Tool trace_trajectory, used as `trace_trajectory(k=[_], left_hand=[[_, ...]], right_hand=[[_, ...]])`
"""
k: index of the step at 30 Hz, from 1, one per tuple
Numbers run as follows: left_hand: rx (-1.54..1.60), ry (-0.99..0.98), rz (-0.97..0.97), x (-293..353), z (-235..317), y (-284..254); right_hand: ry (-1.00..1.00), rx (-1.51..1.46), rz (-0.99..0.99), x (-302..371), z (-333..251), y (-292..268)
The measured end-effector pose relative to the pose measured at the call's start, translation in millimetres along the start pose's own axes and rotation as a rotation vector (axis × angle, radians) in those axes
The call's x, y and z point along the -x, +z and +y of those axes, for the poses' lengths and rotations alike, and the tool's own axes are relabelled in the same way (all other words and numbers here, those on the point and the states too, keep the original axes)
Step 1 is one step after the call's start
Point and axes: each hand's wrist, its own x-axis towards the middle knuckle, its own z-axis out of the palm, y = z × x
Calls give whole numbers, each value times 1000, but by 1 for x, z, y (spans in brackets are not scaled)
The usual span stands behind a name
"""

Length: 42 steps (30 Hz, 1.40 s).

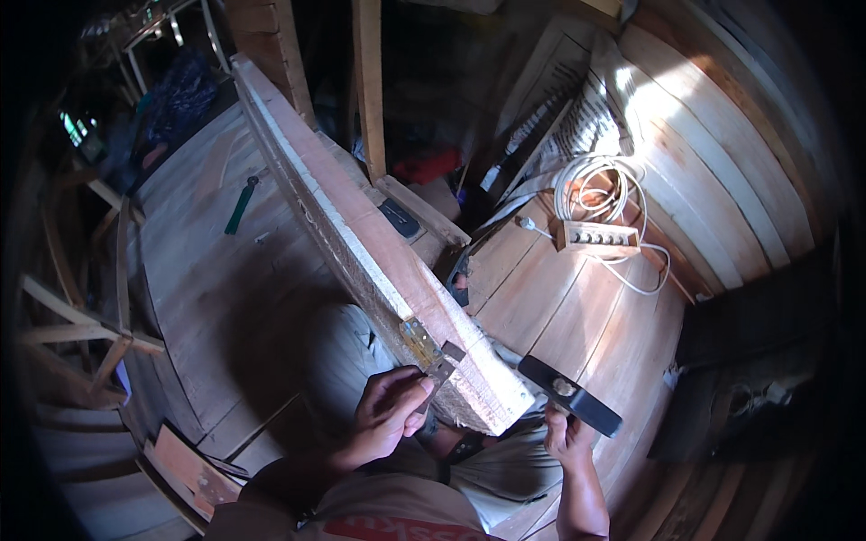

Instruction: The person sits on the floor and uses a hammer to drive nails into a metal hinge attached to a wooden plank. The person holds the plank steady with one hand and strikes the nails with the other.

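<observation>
My left hand (390, 410) is closed around a narrow, flat, dark metal piece (440, 371) with a wider end. That end lies over the near part of a long timber beam (370, 236), which slants across my lap from the far left. A brass-coloured plate, perhaps a hinge (417, 339), lies on the beam's edge just beyond the metal piece. My right hand (568, 436) grips a hammer (572, 397) by its handle, right of the beam's near end. The hammer's black, blocky head faces up and stands apart from the metal piece.
A green-handled tool (240, 207) lies on the wooden floorboards (194, 298) to the left. At the right, a wooden-cased socket strip (597, 238) sits beside a coiled white cable (599, 185). A dark sandal (397, 218) is beyond the beam, near an upright post (368, 99).
</observation>
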Motion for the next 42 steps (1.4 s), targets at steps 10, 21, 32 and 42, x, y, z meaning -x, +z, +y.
trace_trajectory(k=[10, 21, 32, 42], left_hand=[[-217, -29, -76, 6, 8, -2], [-222, -157, -26, 5, 12, -1], [-247, -115, -74, 0, 6, -6], [-145, -106, -27, 6, 3, -13]], right_hand=[[-726, 325, -324, -100, 31, -17], [-1088, 382, -592, -163, -5, -28], [-1167, 486, -582, -186, -16, -31], [-1209, 429, -620, -190, -16, -18]])
